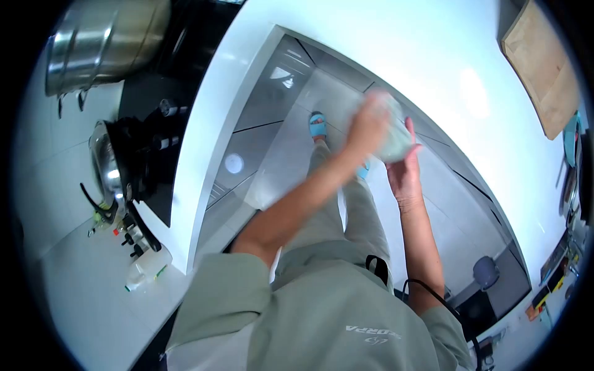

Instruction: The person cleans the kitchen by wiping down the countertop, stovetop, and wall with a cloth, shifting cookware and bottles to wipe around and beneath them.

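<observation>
Can see a silver ribbed steel pot (111,40) beyond the glossy white bench's (427,37) upper-left edge. Holding left hand (368,127), blurred, against a pale greenish-white item (395,137), over grey floor tiles (328,89) framed by the bench. Touching it with right hand (405,173) too, some fingers extended; cannot tell either grip's closure. Can see a tan wooden board (541,68) near the bench's upper-right edge.

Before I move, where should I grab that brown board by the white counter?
Probably grip the brown board by its long edge facing the right hand, coming from over the white counter. The board looks flat, and that edge looks unblocked, while a turquoise thing sits by its lower corner in the picture.
</observation>
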Action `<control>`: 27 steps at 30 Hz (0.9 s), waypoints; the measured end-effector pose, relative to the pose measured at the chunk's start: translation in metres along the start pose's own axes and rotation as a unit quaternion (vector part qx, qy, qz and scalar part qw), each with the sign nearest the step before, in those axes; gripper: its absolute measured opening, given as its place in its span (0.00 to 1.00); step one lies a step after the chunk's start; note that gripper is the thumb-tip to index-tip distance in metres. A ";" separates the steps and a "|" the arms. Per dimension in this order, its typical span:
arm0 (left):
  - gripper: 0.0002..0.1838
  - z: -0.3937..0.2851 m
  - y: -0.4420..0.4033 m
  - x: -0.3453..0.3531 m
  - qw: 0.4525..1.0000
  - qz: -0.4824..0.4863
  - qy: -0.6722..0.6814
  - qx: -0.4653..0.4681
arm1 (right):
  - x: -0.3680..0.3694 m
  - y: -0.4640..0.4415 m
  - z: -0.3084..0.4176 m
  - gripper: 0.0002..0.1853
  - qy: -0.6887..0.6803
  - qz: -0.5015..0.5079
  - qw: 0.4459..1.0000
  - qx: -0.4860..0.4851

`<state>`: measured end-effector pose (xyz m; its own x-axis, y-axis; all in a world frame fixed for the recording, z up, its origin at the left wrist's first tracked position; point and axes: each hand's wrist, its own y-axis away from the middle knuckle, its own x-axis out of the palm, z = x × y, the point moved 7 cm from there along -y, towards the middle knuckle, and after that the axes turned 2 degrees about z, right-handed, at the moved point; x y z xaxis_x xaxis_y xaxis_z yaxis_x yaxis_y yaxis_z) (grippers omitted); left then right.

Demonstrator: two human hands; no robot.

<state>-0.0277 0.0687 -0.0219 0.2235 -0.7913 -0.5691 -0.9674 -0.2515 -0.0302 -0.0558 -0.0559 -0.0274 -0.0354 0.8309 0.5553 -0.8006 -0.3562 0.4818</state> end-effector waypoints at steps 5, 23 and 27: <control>0.38 -0.065 0.049 0.143 0.891 0.222 0.361 -0.165 | -0.107 0.015 0.008 0.30 -0.190 -0.113 0.975 -0.004; 0.15 0.115 0.111 -0.303 0.892 -0.178 -0.414 0.000 | -0.212 -0.029 0.061 0.17 -0.376 -0.447 0.804 -0.110; 0.20 0.150 0.140 -0.310 0.878 -0.135 -0.451 -0.086 | -0.161 -0.040 0.045 0.20 -0.366 -0.525 0.765 -0.069</control>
<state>-0.2506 0.3626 0.0271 0.1818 0.0530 -0.9819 -0.8443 -0.5034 -0.1835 0.0088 -0.1942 -0.1054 0.9751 0.1466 0.1661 -0.2143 0.4340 0.8750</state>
